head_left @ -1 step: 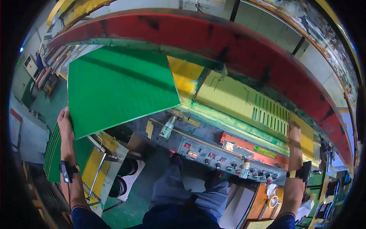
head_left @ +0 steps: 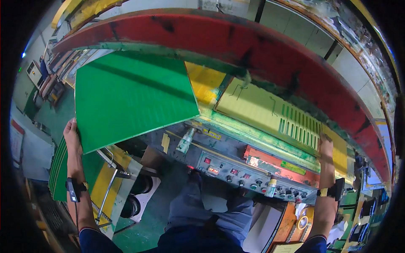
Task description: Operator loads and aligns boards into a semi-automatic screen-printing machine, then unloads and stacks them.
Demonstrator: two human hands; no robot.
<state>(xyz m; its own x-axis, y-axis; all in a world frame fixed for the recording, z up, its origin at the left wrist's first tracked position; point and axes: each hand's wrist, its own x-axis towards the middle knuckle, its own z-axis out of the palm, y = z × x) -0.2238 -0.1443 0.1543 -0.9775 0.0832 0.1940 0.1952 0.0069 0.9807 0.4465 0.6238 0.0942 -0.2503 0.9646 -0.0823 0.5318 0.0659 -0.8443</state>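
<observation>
A large flat green panel [head_left: 135, 101] lies at the left, tilted over the front of the machine bed. My left hand [head_left: 72, 137] is closed on its near left edge, thumb up along the side. Further right, a pale yellow-green panel [head_left: 253, 103] with a row of slots at its right part rests on the yellow bed [head_left: 204, 80]. My right hand [head_left: 325, 145] is closed at the right end of this slotted panel, with its fingertips partly hidden.
A long red beam [head_left: 202, 33] spans above both panels. Along the machine's front runs a control panel [head_left: 232, 170] with knobs and lit displays. A metal rack [head_left: 107, 181] stands lower left, beside stacked green sheets [head_left: 59, 168]. Tape [head_left: 302, 222] lies on a wooden surface lower right.
</observation>
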